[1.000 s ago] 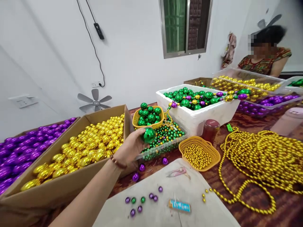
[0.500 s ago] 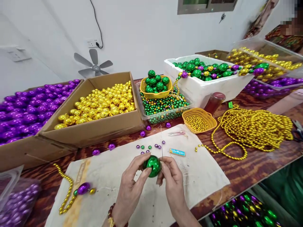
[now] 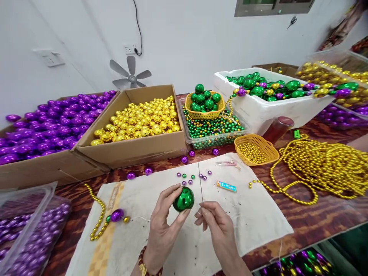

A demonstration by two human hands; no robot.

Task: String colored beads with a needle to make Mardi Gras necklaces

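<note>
My left hand [image 3: 166,218] grips a large shiny green ball [image 3: 183,199] between thumb and fingers. Just to its right, my right hand [image 3: 217,222] pinches the lower end of a long thin needle [image 3: 200,180], which points up, apart from the ball. Small purple and green beads [image 3: 190,182] lie beyond the hands on a white cloth [image 3: 247,214]. Left on the cloth, a gold bead string [image 3: 102,214] ends by a purple ball [image 3: 117,215] and a gold bead. A blue and orange packet [image 3: 226,186] and small snips [image 3: 225,163] rest at the right.
Cardboard boxes hold purple balls [image 3: 57,126] and gold balls [image 3: 143,120]. Behind the cloth stand a clear tub [image 3: 215,136] with a yellow basket [image 3: 204,114], and a white foam box [image 3: 258,111]. An orange basket [image 3: 270,153], a jar [image 3: 278,130] and gold strands [image 3: 324,165] are at right.
The needle and my right hand have moved away from the green ball, leaving a gap. The ball has turned slightly in my left hand. The view has shifted left.
</note>
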